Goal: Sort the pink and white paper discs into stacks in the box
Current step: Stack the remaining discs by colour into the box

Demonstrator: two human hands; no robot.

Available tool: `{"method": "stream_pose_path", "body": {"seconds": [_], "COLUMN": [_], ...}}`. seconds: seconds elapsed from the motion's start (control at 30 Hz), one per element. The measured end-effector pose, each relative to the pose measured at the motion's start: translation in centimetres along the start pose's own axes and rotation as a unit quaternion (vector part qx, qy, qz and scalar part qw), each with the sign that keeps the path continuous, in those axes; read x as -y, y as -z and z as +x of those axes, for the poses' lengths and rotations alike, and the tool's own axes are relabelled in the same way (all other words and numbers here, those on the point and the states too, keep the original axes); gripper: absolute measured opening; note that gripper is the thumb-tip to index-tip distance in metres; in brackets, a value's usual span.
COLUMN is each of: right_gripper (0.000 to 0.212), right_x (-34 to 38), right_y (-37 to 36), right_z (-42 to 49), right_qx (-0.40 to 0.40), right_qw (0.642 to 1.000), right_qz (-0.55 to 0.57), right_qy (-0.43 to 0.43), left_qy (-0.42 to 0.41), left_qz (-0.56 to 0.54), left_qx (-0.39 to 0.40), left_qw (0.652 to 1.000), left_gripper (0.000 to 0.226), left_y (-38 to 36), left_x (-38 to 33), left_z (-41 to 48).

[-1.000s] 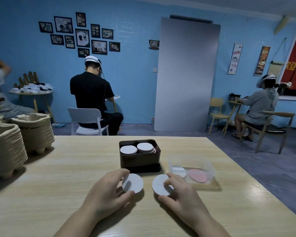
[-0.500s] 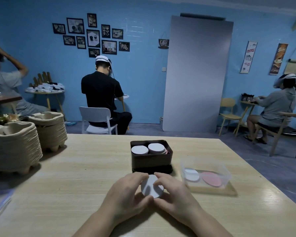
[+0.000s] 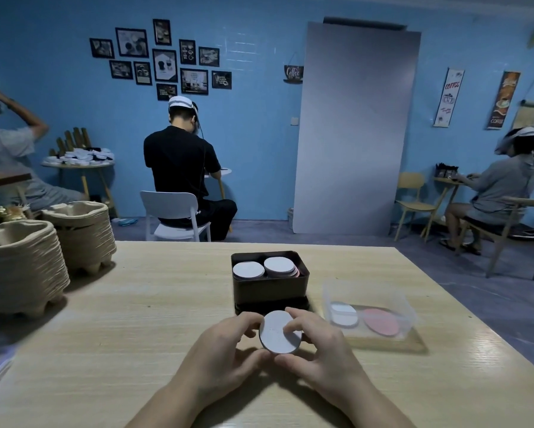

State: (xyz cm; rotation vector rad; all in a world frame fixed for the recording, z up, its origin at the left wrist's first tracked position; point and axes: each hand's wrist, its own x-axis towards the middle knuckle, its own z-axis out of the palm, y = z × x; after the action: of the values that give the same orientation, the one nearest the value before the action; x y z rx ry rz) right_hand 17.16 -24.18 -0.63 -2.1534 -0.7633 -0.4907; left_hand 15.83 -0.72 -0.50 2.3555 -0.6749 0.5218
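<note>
A white paper disc stack (image 3: 277, 333) sits between my two hands on the wooden table (image 3: 154, 307), just in front of the dark box. My left hand (image 3: 225, 350) grips its left edge with curled fingers and thumb. My right hand (image 3: 316, 350) pinches its right edge, one finger lying on top. The dark box (image 3: 270, 287) holds two stacks of discs with white tops (image 3: 248, 270), the right stack (image 3: 280, 266) showing pink edges. A clear plastic container (image 3: 370, 307) to the right holds a white disc (image 3: 343, 315) and a pink disc (image 3: 381, 322).
Two tall stacks of pulp cup trays (image 3: 22, 267) stand at the table's left side. Beyond the table, a person in black (image 3: 179, 168) sits on a white chair, with other seated people at far left and far right.
One second ago each hand held a separate white disc apart from the other. The hands came together, and the discs now sit as one stack held between both hands.
</note>
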Motion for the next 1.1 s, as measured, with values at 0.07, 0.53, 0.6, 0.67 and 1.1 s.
{"method": "stream_pose_path", "body": {"seconds": [0.07, 0.53, 0.6, 0.67, 1.1], "right_gripper": [0.035, 0.036, 0.034, 0.035, 0.031], "right_x": [-0.1, -0.2, -0.3, -0.4, -0.1], "right_y": [-0.2, -0.6, -0.6, -0.7, 0.4], "right_z": [0.1, 0.1, 0.1, 0.1, 0.9], "right_qx": [0.01, 0.048, 0.045, 0.041, -0.002], "right_qw": [1.0, 0.995, 0.995, 0.996, 1.0], "right_qz": [-0.021, -0.088, -0.085, -0.081, -0.008], "right_qy": [-0.004, 0.003, 0.013, 0.013, -0.018], "left_qy": [0.0, 0.006, 0.002, 0.001, -0.03], "left_qz": [0.005, 0.068, 0.07, 0.068, 0.005], "left_qx": [-0.001, 0.019, 0.018, 0.017, -0.035], "left_qw": [1.0, 0.997, 0.997, 0.998, 0.999], "left_gripper": [0.039, 0.046, 0.046, 0.047, 0.049], "left_y": [-0.1, -0.5, -0.6, -0.6, 0.8], "left_x": [0.0, 0.5, 0.6, 0.6, 0.2], "left_z": [0.0, -0.2, -0.2, -0.2, 0.1]}}
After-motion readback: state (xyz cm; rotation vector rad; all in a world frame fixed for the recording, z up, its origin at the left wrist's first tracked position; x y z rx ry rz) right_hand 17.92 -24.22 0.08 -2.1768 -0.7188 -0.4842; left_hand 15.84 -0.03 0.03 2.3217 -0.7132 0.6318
